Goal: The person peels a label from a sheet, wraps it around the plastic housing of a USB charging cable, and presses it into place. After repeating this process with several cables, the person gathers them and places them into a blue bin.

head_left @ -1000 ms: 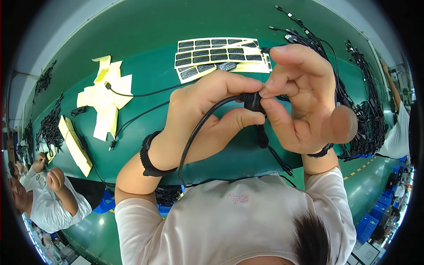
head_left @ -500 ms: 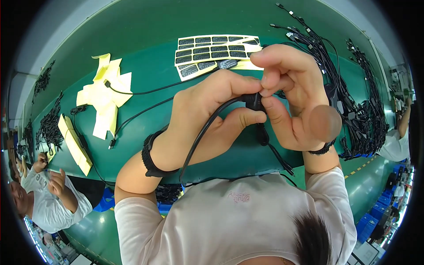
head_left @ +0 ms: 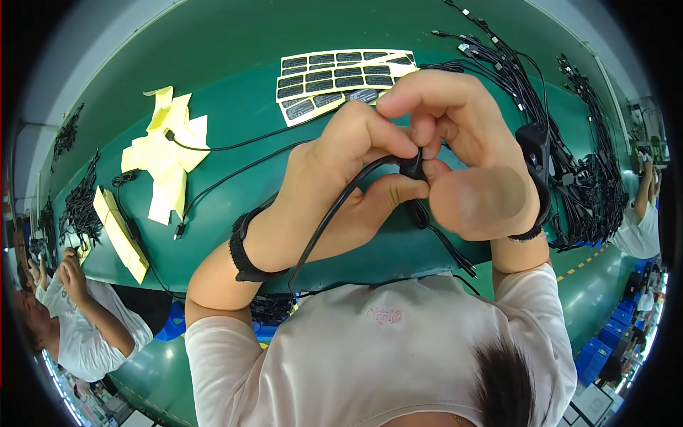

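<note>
Above the near part of the green table, both my hands meet at one black cable [head_left: 324,211]. A thick dark piece [head_left: 411,168] of that cable is pinched between the thumb and index finger of my left hand [head_left: 340,160]. From its other side, the fingertips of my right hand [head_left: 473,135] press against the same piece; a blurred patch covers part of this hand. The cable loops down from the piece past my left wrist. More black cable ends [head_left: 452,249] hang below my hands. Sheets of dark labels on pale yellow backing [head_left: 302,87] lie just beyond.
Loose yellow backing paper [head_left: 167,142] and a folded yellow stack [head_left: 117,231] lie to the left, with cables across them. A big heap of black cables [head_left: 580,185] covers the right side. A co-worker [head_left: 96,320] sits at the left, near another cable pile [head_left: 82,203].
My right hand has turned slightly and shifted a little left over the thick piece. My left hand keeps its pinch. The co-worker's hands at the left have moved.
</note>
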The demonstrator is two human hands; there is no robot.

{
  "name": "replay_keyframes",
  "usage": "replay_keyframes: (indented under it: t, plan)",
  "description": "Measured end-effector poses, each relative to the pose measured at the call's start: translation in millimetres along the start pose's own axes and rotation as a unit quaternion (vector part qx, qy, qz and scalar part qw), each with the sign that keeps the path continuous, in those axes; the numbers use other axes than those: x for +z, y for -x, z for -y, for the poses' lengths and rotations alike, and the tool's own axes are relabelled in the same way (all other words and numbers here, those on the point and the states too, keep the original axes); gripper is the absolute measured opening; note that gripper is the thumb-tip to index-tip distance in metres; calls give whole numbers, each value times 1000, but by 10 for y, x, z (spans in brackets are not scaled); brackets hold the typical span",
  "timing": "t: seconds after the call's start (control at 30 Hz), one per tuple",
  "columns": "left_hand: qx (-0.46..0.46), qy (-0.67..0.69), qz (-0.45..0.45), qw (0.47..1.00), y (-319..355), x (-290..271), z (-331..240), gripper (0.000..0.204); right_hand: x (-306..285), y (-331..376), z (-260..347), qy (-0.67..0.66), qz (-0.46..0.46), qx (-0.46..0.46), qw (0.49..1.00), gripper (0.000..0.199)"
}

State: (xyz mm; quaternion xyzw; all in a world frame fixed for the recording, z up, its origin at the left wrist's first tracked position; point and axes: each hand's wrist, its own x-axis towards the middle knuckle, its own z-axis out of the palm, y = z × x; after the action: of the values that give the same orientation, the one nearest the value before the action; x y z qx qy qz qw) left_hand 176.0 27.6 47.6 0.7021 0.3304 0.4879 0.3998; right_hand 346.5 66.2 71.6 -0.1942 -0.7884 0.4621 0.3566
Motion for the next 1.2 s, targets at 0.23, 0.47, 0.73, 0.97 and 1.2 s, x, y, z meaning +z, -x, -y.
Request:
replay_keyframes:
  t: [0.23,0.47,0.73,0.97,1.2]
  plan:
    - [6,-8,13,1000,-13,0,47,36,-10,-44,16,-31,22,37,999,50]
    - [-12,-22,0,1000,-36,-1,-1,34,-24,-43,61,-52,25,55,997,55]
    - [-50,45,-4,998,-55,5,-16,36,-29,-18,112,-63,17,57,996,61]
    - [-54,76,-24,995,-84,-66,19,35,-79,36,79,-15,10,61,998,57]
    - [-55,140,-26,988,-3,-8,52,35,-322,-43,-7,295,-22,-182,938,45]
